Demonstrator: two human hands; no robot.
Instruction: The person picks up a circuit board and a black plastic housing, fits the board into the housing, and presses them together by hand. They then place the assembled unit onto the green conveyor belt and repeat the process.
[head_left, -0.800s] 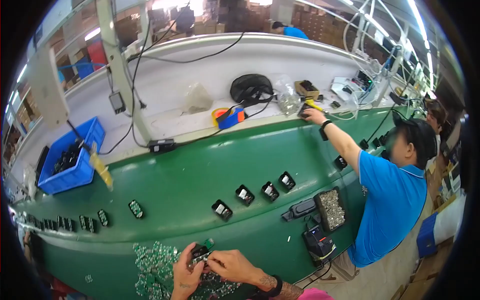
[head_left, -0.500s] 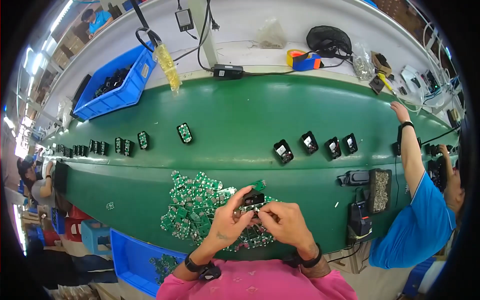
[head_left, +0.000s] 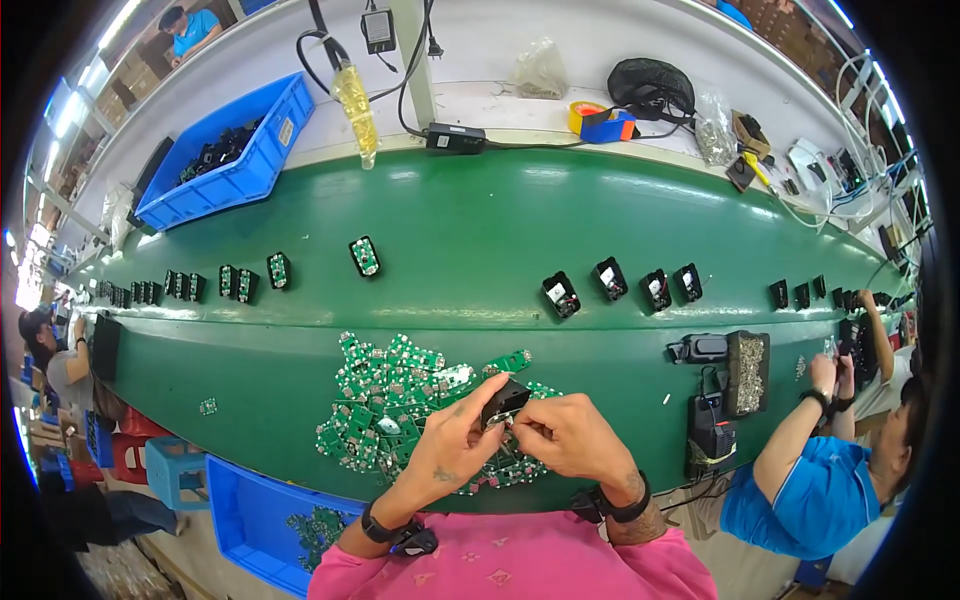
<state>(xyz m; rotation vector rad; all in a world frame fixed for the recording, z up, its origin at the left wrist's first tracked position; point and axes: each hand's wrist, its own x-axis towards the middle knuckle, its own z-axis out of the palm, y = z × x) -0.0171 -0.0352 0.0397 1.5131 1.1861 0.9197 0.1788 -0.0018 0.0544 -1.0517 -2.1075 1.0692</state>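
Observation:
Over the pile of green circuit boards (head_left: 385, 405), my left hand (head_left: 455, 440) grips a small black plastic case (head_left: 503, 402) between thumb and fingers. The case is tilted. My right hand (head_left: 575, 438) is closed in a pinch at the case's near edge; what its fingertips hold is hidden. Beyond the pile stands a case with a green board in it (head_left: 365, 257). To the right of that, several open black cases (head_left: 561, 295) have white and dark parts inside.
A line of board-filled cases (head_left: 238, 283) runs off left. A blue bin (head_left: 225, 160) stands at the far left, another blue bin (head_left: 240, 520) below the bench edge. A tray of small metal parts (head_left: 747, 373) and a black device (head_left: 711, 435) lie right, near a co-worker (head_left: 815, 490).
The black case in my left hand has tilted, and my right fingers stay pinched at its edge. The co-worker at right has drawn their outstretched arm back from the far side of the bench.

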